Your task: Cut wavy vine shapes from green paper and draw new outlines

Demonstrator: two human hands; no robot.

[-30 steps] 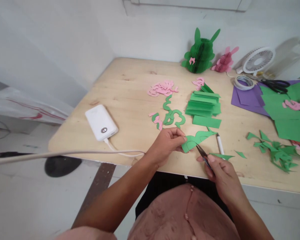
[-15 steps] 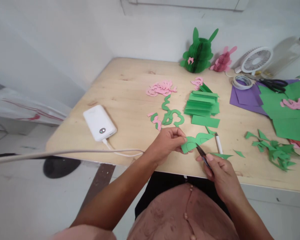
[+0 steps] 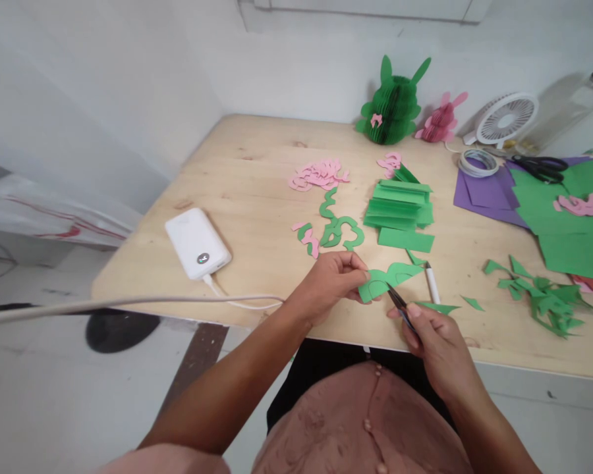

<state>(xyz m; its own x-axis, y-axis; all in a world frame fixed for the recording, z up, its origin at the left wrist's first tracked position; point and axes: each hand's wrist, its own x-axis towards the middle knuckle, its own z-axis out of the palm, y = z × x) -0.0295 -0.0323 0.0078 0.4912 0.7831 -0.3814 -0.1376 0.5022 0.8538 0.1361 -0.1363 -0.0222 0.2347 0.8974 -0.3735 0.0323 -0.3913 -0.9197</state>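
My left hand point(image 3: 337, 282) pinches the left end of a piece of green paper point(image 3: 396, 274) that has curved lines drawn on it and a scalloped upper edge. In my right hand point(image 3: 432, 332) is a pair of dark scissors point(image 3: 400, 305), their tips at the lower edge of the paper near its middle. The fingers partly hide the handles. Just right of the paper lies a white pen point(image 3: 431, 283) with a dark tip. A pointed green scrap point(image 3: 439, 307) rests beside my right hand.
Cut pink shapes point(image 3: 319, 174), green curved pieces point(image 3: 348, 232) and folded green strips point(image 3: 399, 204) lie beyond my hands. Green scraps point(image 3: 543, 299) pile at right. Farther back stand a green paper rabbit point(image 3: 393, 108) and a fan point(image 3: 507, 120). A white power bank point(image 3: 196, 242) trails a cable at left.
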